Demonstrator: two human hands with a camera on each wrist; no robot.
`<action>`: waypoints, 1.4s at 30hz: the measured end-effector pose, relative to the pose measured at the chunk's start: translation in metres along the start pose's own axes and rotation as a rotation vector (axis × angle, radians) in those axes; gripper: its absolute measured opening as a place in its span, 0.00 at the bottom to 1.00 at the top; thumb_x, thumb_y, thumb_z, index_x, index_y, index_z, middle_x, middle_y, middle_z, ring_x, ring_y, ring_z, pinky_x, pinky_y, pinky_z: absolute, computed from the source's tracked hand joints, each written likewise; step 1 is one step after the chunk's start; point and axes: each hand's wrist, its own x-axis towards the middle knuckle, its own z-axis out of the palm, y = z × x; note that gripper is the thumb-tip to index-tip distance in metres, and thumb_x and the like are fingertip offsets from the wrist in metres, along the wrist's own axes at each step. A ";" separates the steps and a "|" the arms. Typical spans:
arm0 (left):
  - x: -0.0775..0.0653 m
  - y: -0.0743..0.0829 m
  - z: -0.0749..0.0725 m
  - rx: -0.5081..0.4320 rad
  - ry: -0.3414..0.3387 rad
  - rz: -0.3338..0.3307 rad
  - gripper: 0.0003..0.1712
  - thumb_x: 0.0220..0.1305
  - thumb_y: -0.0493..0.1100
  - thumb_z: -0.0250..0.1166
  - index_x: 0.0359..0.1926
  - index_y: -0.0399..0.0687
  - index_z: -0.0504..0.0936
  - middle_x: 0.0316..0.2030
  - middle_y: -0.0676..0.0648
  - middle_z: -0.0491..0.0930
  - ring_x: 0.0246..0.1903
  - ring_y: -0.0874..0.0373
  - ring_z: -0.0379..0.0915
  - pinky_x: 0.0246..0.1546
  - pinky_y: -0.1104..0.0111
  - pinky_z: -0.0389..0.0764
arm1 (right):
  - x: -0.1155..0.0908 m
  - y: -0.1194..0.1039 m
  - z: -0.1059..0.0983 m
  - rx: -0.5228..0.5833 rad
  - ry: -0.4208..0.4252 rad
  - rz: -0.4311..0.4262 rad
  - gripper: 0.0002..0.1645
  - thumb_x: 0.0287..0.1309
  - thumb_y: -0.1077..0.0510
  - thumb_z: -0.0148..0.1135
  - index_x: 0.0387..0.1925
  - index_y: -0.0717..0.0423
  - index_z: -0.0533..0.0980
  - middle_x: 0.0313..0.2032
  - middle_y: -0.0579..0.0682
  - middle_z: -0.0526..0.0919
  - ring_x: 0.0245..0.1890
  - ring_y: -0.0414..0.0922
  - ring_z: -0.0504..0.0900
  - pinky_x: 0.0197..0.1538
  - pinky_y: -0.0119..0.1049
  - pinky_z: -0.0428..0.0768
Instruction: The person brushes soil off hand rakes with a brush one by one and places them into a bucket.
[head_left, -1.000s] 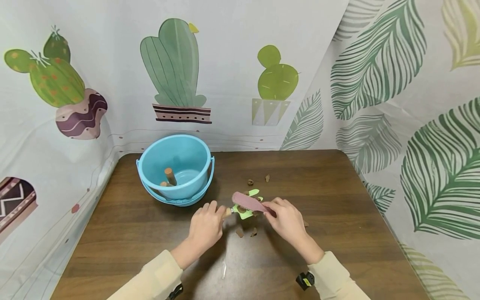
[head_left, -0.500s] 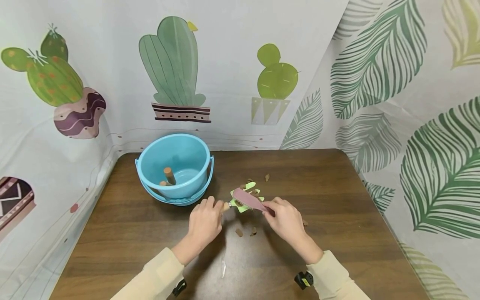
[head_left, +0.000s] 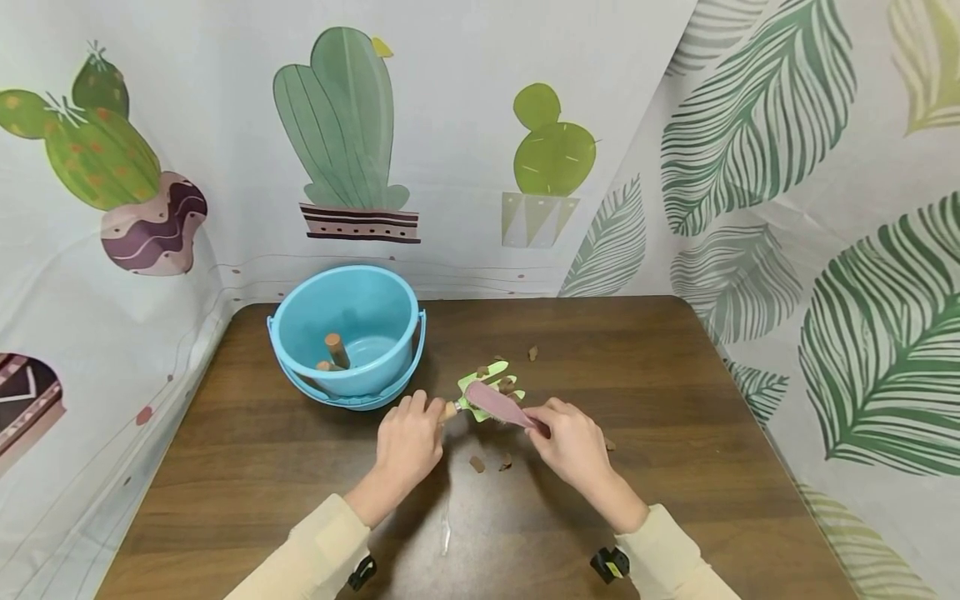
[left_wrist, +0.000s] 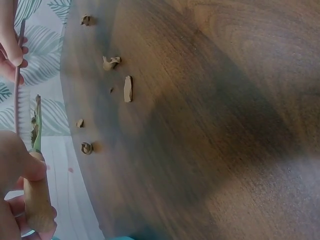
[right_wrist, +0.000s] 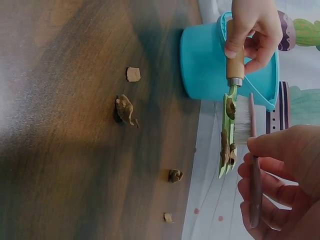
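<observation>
My left hand (head_left: 408, 437) grips the wooden handle of a small green hand rake (right_wrist: 235, 67), held above the table. Brown dried curled scraps (right_wrist: 225, 148) lie on its tines. In my right hand (head_left: 573, 442), thumb and fingers pinch the handle of a pink brush (head_left: 497, 402). The brush lies across the rake in the head view, its pale bristles (right_wrist: 243, 120) facing the rake and right at the scraps in the right wrist view. Below, more brown scraps (left_wrist: 128, 89) are scattered on the table.
A light blue bucket (head_left: 360, 383) stands at the back left of the wooden table (head_left: 637, 350), its handle folded down in front. Brown cylinders (head_left: 337, 351) are inside it. Behind the table hangs a patterned cloth (head_left: 465, 125). A small clear strip (head_left: 446, 533) lies near the front.
The green rake has shifted slightly away from me and turned, so more of its tines and scraps show beyond the brush. Both hands keep their grips and have barely moved.
</observation>
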 end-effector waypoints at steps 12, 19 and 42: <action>-0.004 -0.005 0.004 -0.005 0.006 -0.020 0.10 0.41 0.39 0.66 0.29 0.45 0.77 0.21 0.47 0.66 0.20 0.51 0.66 0.16 0.66 0.65 | -0.008 0.002 -0.002 -0.028 0.001 -0.004 0.13 0.40 0.57 0.71 0.33 0.43 0.84 0.25 0.36 0.77 0.21 0.34 0.69 0.20 0.30 0.66; -0.004 -0.008 0.005 -0.001 0.031 -0.027 0.12 0.38 0.38 0.68 0.28 0.45 0.77 0.21 0.47 0.66 0.20 0.50 0.66 0.16 0.65 0.66 | -0.012 0.010 -0.002 -0.043 -0.005 -0.007 0.13 0.39 0.57 0.72 0.33 0.42 0.83 0.25 0.35 0.77 0.22 0.34 0.69 0.21 0.30 0.67; -0.010 -0.009 0.007 -0.021 -0.004 -0.036 0.13 0.38 0.38 0.68 0.30 0.46 0.78 0.21 0.48 0.66 0.20 0.51 0.66 0.17 0.65 0.66 | -0.007 0.017 -0.004 -0.043 0.131 -0.060 0.14 0.38 0.58 0.73 0.34 0.45 0.83 0.26 0.38 0.78 0.22 0.36 0.70 0.22 0.31 0.69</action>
